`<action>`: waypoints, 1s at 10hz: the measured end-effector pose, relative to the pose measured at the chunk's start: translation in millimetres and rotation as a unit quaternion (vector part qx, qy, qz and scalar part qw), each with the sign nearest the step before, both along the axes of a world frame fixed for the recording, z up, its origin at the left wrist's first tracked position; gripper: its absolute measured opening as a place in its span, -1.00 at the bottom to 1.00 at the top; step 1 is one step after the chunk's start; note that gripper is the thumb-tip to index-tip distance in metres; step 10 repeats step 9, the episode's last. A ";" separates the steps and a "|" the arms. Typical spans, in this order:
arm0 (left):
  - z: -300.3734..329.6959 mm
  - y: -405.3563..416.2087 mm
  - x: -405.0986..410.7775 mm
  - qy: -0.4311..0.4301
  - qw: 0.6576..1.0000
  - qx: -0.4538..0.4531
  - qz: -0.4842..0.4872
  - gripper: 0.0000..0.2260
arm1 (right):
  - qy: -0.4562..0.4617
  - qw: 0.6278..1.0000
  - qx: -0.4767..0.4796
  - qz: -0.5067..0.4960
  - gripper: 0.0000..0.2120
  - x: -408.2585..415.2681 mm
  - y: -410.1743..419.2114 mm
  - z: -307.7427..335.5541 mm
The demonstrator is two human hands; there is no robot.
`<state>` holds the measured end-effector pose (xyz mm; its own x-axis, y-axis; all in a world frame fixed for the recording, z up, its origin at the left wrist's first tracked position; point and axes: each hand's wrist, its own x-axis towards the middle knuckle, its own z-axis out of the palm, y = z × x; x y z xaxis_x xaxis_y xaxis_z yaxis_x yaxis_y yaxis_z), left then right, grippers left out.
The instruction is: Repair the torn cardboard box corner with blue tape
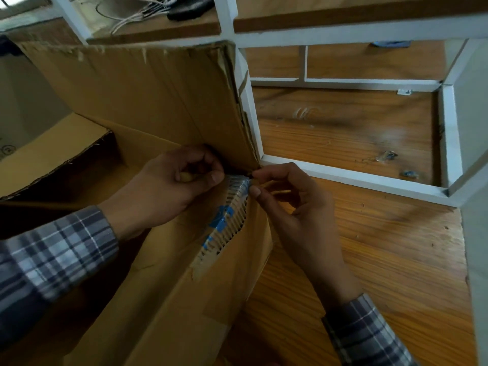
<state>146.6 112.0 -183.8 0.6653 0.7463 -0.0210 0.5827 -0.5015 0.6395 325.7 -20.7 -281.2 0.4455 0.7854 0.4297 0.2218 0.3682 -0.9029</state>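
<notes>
Bracing the cardboard box (148, 299) on the desk (383, 273), left hand (169, 186) pinches the torn corner (232, 207) inside, apparently steadying it; blue tape (220, 217) patches it; right hand (287, 199) grip pinches the outer edge.
</notes>
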 end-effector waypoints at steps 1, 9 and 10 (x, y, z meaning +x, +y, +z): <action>4.5 1.4 -1.1 0.042 0.999 0.028 -0.012 -0.90 | -0.005 1.000 -0.018 0.004 -0.81 0.8 -4.6 5.1; 115.9 -117.8 -45.1 0.230 0.969 0.011 -0.089 -0.44 | -0.184 0.956 -0.228 -0.014 -0.55 -58.0 -94.7 140.0; 115.9 -117.8 -45.1 0.230 0.969 0.011 -0.089 -0.44 | -0.184 0.956 -0.228 -0.014 -0.55 -58.0 -94.7 140.0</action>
